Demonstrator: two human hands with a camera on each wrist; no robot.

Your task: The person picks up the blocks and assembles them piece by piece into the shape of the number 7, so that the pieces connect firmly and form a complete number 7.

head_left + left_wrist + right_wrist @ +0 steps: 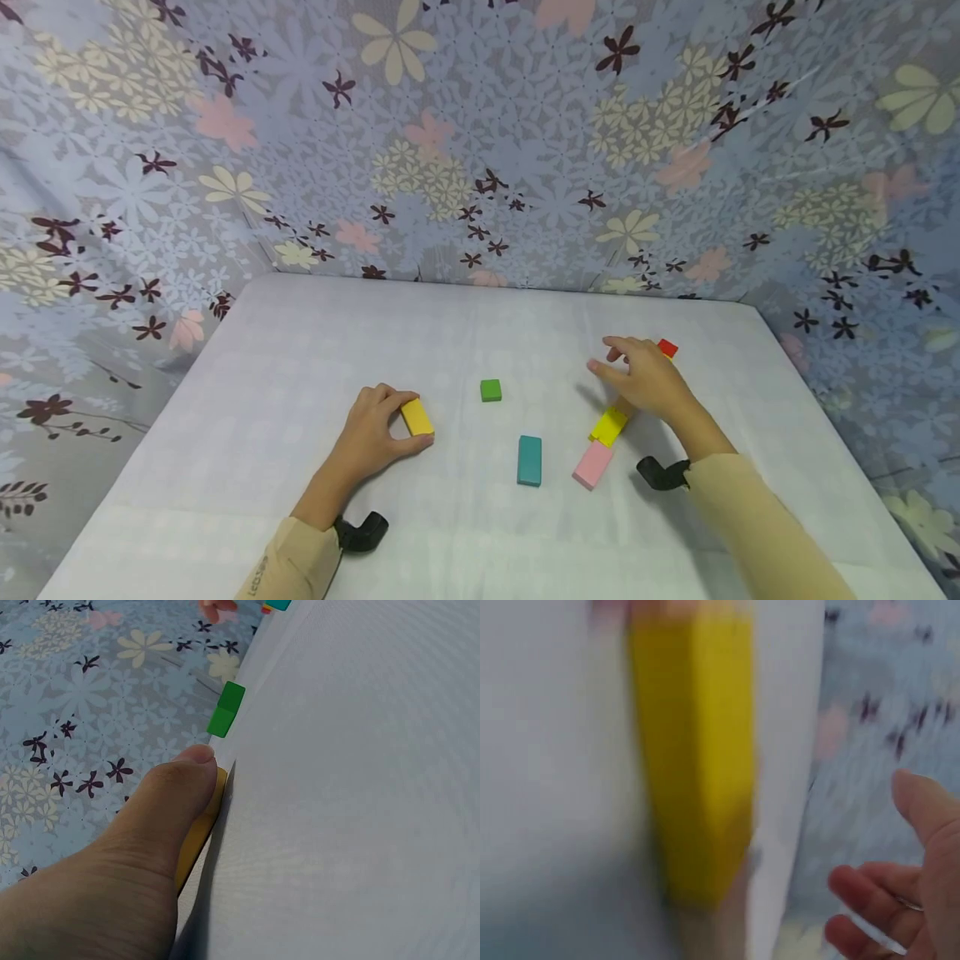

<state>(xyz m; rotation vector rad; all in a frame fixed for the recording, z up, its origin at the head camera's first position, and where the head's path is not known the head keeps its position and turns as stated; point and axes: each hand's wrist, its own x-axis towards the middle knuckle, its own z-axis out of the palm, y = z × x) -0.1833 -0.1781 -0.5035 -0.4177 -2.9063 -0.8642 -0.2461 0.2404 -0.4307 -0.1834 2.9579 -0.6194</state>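
On the left of the white table, my left hand (369,429) grips a yellow-orange block (417,417) by its two ends, between thumb and fingers. In the left wrist view the thumb (169,802) covers much of that block. My right hand (651,382) hovers over a slanting row of blocks, holding nothing, thumb and fingers apart. This row has a pink block (593,465) at the near end, then a bright yellow block (609,427), and a red block (667,347) at the far end. The hand hides the row's middle.
Between the hands lie a small green cube (491,390) and, nearer me, a teal block (529,461). Flowered cloth (480,167) hangs behind the table (360,333) and along its sides. A black band piece (663,473) sticks out from each wrist.
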